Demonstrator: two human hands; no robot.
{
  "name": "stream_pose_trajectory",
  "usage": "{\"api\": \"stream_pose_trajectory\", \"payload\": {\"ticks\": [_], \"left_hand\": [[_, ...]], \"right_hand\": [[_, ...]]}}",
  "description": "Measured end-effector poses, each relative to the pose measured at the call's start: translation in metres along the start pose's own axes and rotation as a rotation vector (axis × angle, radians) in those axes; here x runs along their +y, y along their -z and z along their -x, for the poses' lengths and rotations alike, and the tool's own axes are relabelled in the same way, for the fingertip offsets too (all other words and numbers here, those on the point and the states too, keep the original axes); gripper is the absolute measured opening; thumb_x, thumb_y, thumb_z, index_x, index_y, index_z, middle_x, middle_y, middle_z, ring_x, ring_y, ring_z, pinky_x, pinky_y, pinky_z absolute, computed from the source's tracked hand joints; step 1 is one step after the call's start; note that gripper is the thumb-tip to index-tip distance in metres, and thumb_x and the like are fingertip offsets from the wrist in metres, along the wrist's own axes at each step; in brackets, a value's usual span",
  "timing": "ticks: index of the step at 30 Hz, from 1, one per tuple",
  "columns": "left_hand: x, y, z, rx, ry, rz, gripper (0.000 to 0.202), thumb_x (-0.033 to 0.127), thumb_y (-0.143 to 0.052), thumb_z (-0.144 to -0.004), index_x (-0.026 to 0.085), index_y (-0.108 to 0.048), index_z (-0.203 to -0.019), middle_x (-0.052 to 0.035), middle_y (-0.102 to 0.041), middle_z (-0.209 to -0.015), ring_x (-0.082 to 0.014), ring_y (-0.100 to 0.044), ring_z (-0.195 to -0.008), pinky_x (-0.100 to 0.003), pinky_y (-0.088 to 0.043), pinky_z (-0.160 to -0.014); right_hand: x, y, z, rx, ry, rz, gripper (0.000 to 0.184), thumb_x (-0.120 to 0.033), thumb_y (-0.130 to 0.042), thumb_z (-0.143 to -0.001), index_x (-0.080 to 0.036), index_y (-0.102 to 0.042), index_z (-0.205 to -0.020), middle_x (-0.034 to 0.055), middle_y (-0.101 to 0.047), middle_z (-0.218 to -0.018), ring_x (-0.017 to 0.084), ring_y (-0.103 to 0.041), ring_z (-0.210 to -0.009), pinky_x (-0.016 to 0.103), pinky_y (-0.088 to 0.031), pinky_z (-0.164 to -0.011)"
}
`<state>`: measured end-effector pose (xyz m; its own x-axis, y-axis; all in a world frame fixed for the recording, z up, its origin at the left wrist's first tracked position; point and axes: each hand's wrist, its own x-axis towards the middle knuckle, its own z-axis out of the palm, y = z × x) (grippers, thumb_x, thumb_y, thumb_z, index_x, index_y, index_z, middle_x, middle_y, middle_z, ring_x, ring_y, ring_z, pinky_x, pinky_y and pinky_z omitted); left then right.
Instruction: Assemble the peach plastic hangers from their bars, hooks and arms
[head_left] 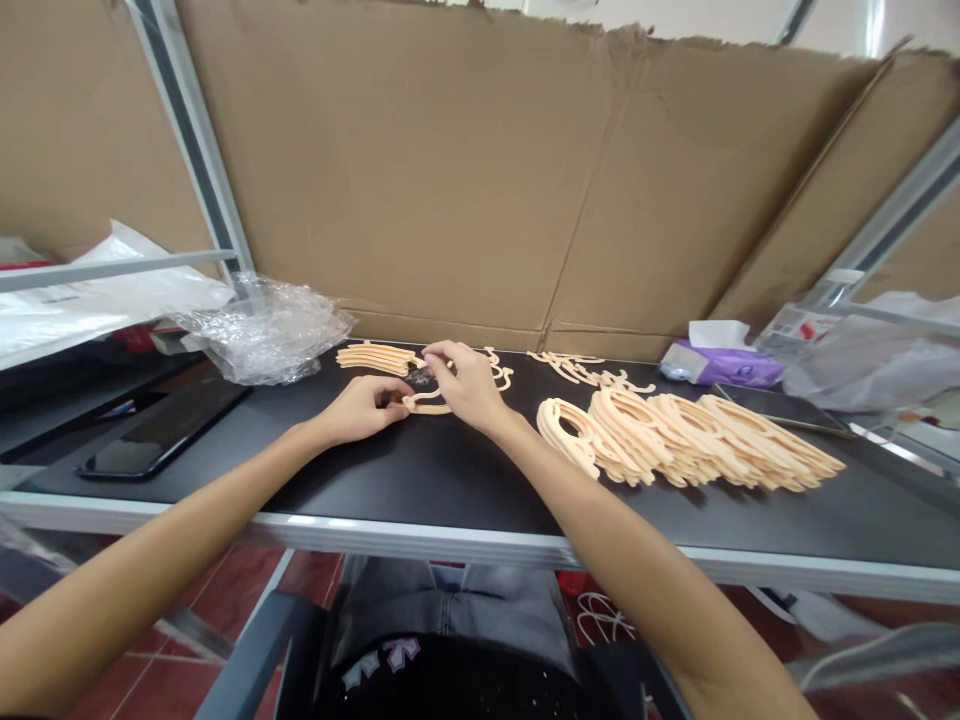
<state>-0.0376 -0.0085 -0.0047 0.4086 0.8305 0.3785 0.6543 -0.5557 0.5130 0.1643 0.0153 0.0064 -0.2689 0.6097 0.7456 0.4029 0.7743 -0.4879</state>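
My left hand (367,408) pinches the left end of a curved beige plastic hanger piece (429,408) lying low over the black tabletop. My right hand (471,385) is bent above the same piece, its fingers drawn together and partly covering it. Whatever the right fingertips hold is too small to make out. Just beyond them sits a small dark heap (421,378), its contents unclear. Behind the left hand lies a row of slim beige strips (375,357). More beige hook-shaped parts (501,374) show past the right hand.
Overlapping stacks of beige hangers (675,440) lie to the right, with loose hooks (585,372) behind them. A purple tissue pack (724,362) stands at back right. Left are crumpled clear plastic (270,325) and a dark phone (161,420). Cardboard (420,180) walls the back.
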Motion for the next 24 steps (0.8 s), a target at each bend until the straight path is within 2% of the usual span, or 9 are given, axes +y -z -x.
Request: {"api": "stream_pose_trajectory", "payload": {"ticks": [3, 6, 11, 15, 17, 21, 24], "left_hand": [[-0.001, 0.000, -0.001, 0.028, 0.021, 0.017, 0.038, 0.040, -0.062, -0.076, 0.017, -0.071, -0.104, -0.0023, -0.074, -0.087, -0.0177, -0.063, -0.075, -0.028, -0.048, -0.071], [-0.002, 0.000, 0.000, 0.032, 0.025, 0.013, 0.038, 0.040, -0.062, -0.075, 0.017, -0.071, -0.104, -0.0032, -0.074, -0.089, -0.0187, -0.063, -0.078, -0.028, -0.048, -0.073], [0.004, 0.002, 0.002, -0.006, 0.020, 0.015, 0.043, 0.048, -0.065, -0.078, 0.017, -0.073, -0.106, -0.0026, -0.074, -0.090, -0.0174, -0.061, -0.075, -0.027, -0.046, -0.070], [0.007, 0.002, 0.001, -0.019, -0.006, 0.029, 0.039, 0.049, -0.059, -0.084, 0.016, -0.076, -0.096, -0.0025, -0.074, -0.082, -0.0159, -0.058, -0.069, -0.026, -0.043, -0.064], [0.005, 0.001, 0.000, 0.000, -0.003, 0.035, 0.039, 0.050, -0.059, -0.085, 0.016, -0.077, -0.093, -0.0028, -0.074, -0.080, -0.0159, -0.057, -0.066, -0.026, -0.042, -0.062], [-0.001, 0.000, -0.002, 0.086, 0.033, 0.059, 0.038, 0.050, -0.061, -0.084, 0.017, -0.078, -0.094, -0.0030, -0.076, -0.083, -0.0182, -0.063, -0.071, -0.027, -0.046, -0.065], [-0.006, 0.001, -0.003, 0.170, 0.052, 0.081, 0.037, 0.049, -0.064, -0.084, 0.018, -0.079, -0.094, -0.0040, -0.078, -0.090, -0.0210, -0.067, -0.080, -0.030, -0.050, -0.075]], "right_hand": [[0.000, 0.001, -0.001, 0.063, -0.029, -0.005, 0.020, -0.024, -0.050, -0.096, -0.020, -0.070, -0.097, 0.0051, -0.072, -0.092, 0.019, -0.065, -0.090, 0.033, -0.049, -0.085], [0.000, 0.002, -0.003, 0.101, -0.057, -0.014, 0.020, -0.025, -0.050, -0.096, -0.021, -0.069, -0.098, 0.0046, -0.073, -0.095, 0.019, -0.065, -0.092, 0.033, -0.050, -0.085], [-0.001, 0.001, -0.001, 0.075, -0.061, -0.021, 0.019, -0.024, -0.051, -0.095, -0.021, -0.070, -0.097, 0.0037, -0.072, -0.092, 0.018, -0.065, -0.091, 0.032, -0.050, -0.085], [-0.003, -0.001, 0.000, 0.027, -0.043, -0.010, 0.021, -0.026, -0.050, -0.096, -0.021, -0.070, -0.098, 0.0038, -0.072, -0.091, 0.018, -0.065, -0.089, 0.031, -0.049, -0.085], [-0.003, 0.002, -0.001, 0.014, -0.064, 0.029, 0.025, -0.029, -0.047, -0.098, -0.021, -0.070, -0.099, 0.0047, -0.072, -0.093, 0.019, -0.064, -0.090, 0.032, -0.047, -0.085], [0.002, 0.011, -0.004, 0.044, -0.197, 0.193, 0.035, -0.030, -0.037, -0.102, -0.018, -0.070, -0.105, 0.0079, -0.072, -0.096, 0.021, -0.062, -0.095, 0.035, -0.045, -0.089], [0.006, 0.014, -0.003, -0.080, -0.212, 0.321, 0.028, -0.021, -0.045, -0.097, -0.016, -0.071, -0.107, 0.0106, -0.072, -0.104, 0.023, -0.060, -0.101, 0.036, -0.043, -0.093]]}}
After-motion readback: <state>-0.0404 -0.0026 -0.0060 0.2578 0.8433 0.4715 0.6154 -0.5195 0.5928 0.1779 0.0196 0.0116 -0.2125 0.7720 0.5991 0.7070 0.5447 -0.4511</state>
